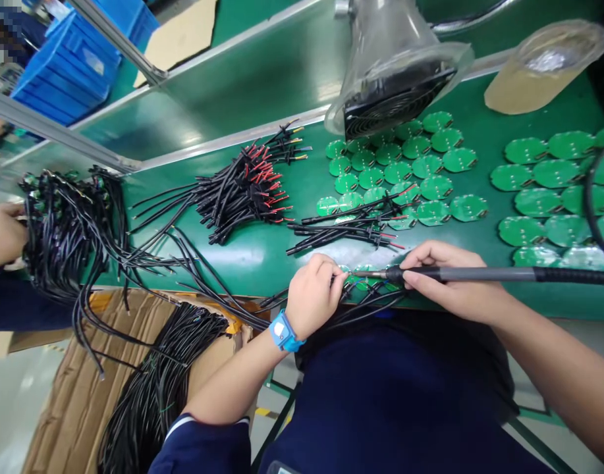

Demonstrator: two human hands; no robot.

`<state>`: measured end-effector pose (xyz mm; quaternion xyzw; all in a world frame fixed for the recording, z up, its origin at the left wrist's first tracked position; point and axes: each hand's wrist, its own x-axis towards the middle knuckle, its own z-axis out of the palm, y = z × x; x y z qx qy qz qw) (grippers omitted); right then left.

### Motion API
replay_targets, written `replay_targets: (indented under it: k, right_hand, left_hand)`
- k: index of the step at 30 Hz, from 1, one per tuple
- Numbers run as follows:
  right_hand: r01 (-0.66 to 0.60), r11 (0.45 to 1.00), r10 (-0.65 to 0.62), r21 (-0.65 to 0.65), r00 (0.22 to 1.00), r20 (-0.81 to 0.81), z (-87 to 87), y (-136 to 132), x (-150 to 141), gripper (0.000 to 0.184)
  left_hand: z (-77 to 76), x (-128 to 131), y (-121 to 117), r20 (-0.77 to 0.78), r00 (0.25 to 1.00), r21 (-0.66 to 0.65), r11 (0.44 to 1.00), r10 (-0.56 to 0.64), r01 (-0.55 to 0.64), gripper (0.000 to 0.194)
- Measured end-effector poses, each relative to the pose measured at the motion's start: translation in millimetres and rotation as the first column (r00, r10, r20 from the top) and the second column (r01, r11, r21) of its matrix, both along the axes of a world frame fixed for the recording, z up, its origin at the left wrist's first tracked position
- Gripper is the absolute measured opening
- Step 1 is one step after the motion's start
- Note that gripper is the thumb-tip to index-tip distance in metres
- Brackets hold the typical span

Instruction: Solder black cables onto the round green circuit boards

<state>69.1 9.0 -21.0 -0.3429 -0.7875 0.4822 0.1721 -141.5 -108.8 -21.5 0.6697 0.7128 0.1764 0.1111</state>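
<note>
Circuit board [365, 279] between the two hands [375, 282]

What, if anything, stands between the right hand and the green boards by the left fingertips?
Only the soldering iron held by the right hand reaches across to the green boards; nothing visible blocks it.

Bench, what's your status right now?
Right hand: gripping grey-and-black pen-shaped tool, tip at round green boards. Left hand: fingers pinched beside tip. Black cables crowd close.
</note>
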Motion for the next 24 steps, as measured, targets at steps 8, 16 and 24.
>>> replay_targets:
  k: [8,16,24]
  right_hand:
    - [-0.012,0.998,0.011,0.063,1.000,0.010,3.1,-1.4,-1.1,0.017]
    - [-0.004,0.999,0.003,0.051,1.000,0.009,3.6,-1.2,0.4,0.015]
    - [0.059,0.998,-0.061,-0.021,0.994,-0.093,0.1,0.9,1.1,0.017]
  left_hand:
    - [-1.2,1.9,-0.2,-0.013,1.000,0.006,1.000,0.020,-0.020,0.015]
    - [-0.6,3.1,0.6,-0.038,0.999,0.028,0.999,0.019,-0.018,0.015]
    - [-1.7,3.4,0.3,-0.057,0.998,0.026,1.000,0.019,-0.017,0.016]
